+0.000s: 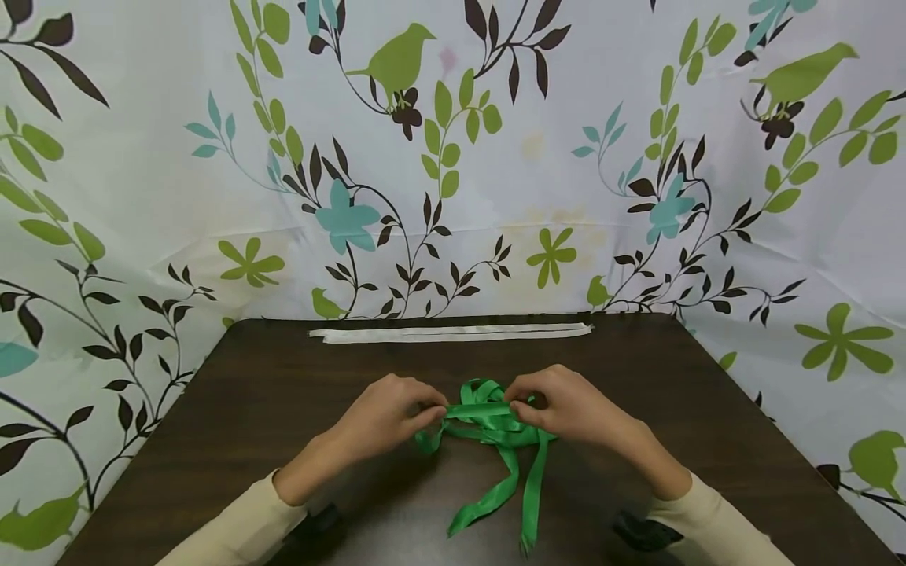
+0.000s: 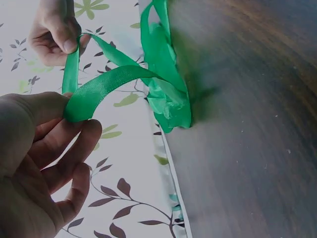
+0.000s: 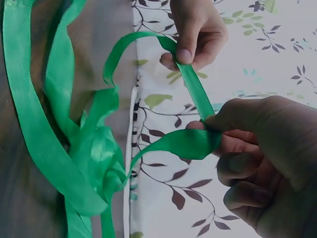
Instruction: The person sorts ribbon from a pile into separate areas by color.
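Near side, I see two ribbon tails [image 1: 532,495] on the bench [image 1: 226,417]; past them, left hand [image 1: 392,410] and right hand [image 1: 569,402] each pinch the green ribbon [image 1: 476,410], fingers narrow on it, a span running left-right between them. Loose heap [image 1: 499,429] sits below the span, right fingers nearer; white strips [image 1: 453,335] lie roughly parallel at the far edge.

Two long, plain, pale cream sleeves [image 1: 237,519], fairly slim, with bare hands [image 1: 388,410] beyond.
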Demonstrator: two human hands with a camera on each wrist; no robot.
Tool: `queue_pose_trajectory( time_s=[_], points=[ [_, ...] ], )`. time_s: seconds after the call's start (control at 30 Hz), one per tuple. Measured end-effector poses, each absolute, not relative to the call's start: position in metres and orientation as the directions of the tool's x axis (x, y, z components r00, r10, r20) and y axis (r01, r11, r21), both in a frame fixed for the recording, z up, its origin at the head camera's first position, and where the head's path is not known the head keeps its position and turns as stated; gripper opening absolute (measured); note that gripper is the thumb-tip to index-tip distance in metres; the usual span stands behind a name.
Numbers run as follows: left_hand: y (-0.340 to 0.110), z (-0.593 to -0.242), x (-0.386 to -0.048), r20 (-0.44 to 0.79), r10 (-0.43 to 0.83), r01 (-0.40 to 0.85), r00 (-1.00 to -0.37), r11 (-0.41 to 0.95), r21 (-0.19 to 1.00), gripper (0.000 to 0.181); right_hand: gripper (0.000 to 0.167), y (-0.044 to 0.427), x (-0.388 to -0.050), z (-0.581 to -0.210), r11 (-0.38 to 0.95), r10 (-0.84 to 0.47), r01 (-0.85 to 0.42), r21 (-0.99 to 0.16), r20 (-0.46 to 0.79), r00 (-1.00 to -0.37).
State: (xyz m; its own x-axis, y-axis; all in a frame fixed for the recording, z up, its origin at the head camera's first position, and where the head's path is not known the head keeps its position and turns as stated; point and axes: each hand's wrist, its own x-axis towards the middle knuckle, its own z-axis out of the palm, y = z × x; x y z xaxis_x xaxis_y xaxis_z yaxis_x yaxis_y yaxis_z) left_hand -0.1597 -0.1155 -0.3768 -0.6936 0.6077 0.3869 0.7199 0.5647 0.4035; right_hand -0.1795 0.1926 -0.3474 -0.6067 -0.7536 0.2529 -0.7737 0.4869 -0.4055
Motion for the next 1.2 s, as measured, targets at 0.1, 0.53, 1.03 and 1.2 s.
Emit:
queue_pose_trajectory(
  time_s=[0.1, 0.53, 1.03, 1.2],
  points=[
    [-0.118, -0.376, -0.159, 0.379, 0.593, 0.703, -0.711, 0.571, 0.425, 0.009, 0.017, 0.197, -0.181, -0.346, 0.526, -0.733, -0.757, -0.387, 0.246, -0.634],
    [-0.138, -0.361, -0.165, 0.373, 0.537, 0.652, -0.757, 0.578, 0.491, 0.008, 0.022, 0.217, -0.188, -0.334, 0.682, -0.61, -0.683, -0.262, 0.312, -0.728],
    [-0.155, -0.352, -0.173, 0.367, 0.46, 0.588, -0.809, 0.596, 0.547, 0.008, 0.016, 0.25, -0.197, -0.327, 0.722, -0.509, -0.613, -0.32, 0.354, -0.785],
    [-0.168, -0.351, -0.18, 0.363, 0.445, 0.574, -0.819, 0.618, 0.537, 0.007, 0.014, 0.255, -0.21, -0.328, 0.734, -0.489, -0.598, -0.323, 0.361, -0.794]
  ],
)
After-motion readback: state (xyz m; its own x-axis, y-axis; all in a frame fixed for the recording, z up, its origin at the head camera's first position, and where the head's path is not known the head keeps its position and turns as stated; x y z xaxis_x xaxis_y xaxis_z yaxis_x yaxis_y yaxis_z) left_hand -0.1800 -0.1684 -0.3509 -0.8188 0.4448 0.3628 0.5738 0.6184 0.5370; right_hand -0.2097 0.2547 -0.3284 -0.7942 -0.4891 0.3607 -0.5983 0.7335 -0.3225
